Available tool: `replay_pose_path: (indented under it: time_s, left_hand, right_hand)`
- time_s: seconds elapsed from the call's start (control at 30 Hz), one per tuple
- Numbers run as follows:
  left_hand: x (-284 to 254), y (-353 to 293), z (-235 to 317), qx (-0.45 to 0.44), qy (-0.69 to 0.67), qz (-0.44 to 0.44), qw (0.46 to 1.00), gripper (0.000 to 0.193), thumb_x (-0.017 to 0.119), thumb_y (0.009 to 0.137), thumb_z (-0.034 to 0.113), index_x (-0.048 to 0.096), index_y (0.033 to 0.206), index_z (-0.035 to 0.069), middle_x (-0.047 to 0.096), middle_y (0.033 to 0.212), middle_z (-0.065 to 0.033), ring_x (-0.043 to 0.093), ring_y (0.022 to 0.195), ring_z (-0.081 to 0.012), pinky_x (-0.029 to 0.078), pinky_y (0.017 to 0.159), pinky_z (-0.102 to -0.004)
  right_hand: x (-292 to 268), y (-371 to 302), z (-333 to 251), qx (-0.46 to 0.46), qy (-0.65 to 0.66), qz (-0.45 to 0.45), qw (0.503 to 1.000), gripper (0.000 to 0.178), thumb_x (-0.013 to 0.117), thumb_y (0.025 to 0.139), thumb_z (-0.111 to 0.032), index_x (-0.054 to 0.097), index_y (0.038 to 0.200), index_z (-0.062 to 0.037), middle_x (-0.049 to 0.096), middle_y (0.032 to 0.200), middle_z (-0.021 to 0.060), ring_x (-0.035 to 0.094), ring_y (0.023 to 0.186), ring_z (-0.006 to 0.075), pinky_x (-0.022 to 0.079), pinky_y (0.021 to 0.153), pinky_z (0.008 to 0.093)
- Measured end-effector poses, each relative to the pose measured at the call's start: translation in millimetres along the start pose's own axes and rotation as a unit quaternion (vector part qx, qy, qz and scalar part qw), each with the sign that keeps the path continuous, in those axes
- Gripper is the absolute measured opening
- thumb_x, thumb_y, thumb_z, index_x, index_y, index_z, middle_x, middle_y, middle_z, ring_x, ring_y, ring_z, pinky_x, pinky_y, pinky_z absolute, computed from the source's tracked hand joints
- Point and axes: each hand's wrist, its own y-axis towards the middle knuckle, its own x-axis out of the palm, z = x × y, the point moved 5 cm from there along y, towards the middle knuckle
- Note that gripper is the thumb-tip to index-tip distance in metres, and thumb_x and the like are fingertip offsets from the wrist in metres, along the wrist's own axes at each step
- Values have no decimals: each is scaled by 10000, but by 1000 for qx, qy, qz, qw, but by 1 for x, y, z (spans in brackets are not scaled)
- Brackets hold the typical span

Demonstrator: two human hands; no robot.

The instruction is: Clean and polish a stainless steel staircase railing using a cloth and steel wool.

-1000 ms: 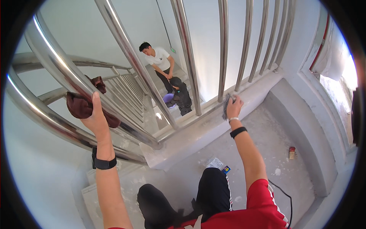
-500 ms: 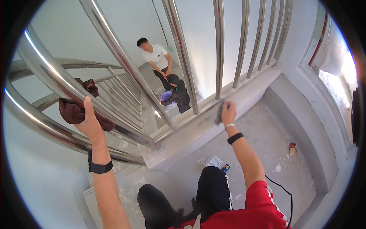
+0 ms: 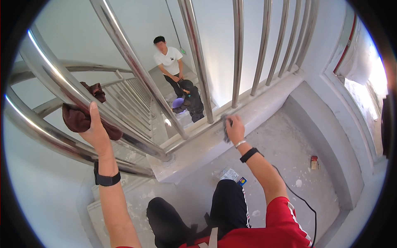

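Note:
My left hand [image 3: 97, 134] is closed round a dark brown cloth [image 3: 76, 118], which wraps a thick, shiny metal rail [image 3: 51, 68] of the stair railing. A second bunch of the cloth shows on the rail's far side. My right hand [image 3: 235, 129] grips a grey, fuzzy wad that looks like steel wool [image 3: 226, 131]. It is at the pale ledge [image 3: 200, 155] under the upright metal bars [image 3: 195, 56], close to the foot of a bar. Whether the wad presses on the ledge is hard to see.
Below, beyond the bars, a person in a white shirt [image 3: 168, 60] stands by another in dark clothes [image 3: 193, 103] with a purple round thing [image 3: 178, 102]. A small red-and-tan box [image 3: 314, 162], a clear packet [image 3: 228, 173] and a black cable [image 3: 297, 197] are on my side.
My right hand has moved left along the ledge with the grey wad. My left hand keeps its hold on the cloth. Below, the person in white has straightened a little.

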Motion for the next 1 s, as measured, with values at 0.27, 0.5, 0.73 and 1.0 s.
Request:
replay_pose_path:
  time_s: [0.27,0.5,0.73,1.0]
  left_hand:
    - [-4,0,-15,5,30,6,1000,380,623,825,108,476,1155,-9,535,1087,-39,494,977,-130,371,895,-278]
    - [-3,0,-12,12,0,31,999,318,635,812,114,515,1084,1,556,1014,-28,498,923,-124,369,865,-259]
    - [-1,1,-10,3,25,9,1000,347,673,795,138,492,1055,-5,496,1060,-48,466,935,-132,361,861,-251]
    - [-7,-2,-13,-20,17,21,999,304,625,831,125,530,1087,-10,561,1038,-27,506,925,-128,376,869,-272]
  right_hand:
    - [6,49,0,-238,-333,-15,912,119,534,760,-95,581,865,-69,516,890,66,551,835,242,472,660,371]
    - [-54,53,56,-93,-383,-81,916,118,530,804,-144,624,851,-90,529,897,73,577,808,248,483,664,376]
    - [-41,92,31,-71,-151,13,986,163,517,817,-143,649,907,-113,556,921,100,583,823,307,480,699,409]
    - [-31,81,52,-63,-347,-275,894,172,530,781,-164,667,864,-100,584,901,126,581,865,326,464,758,425]
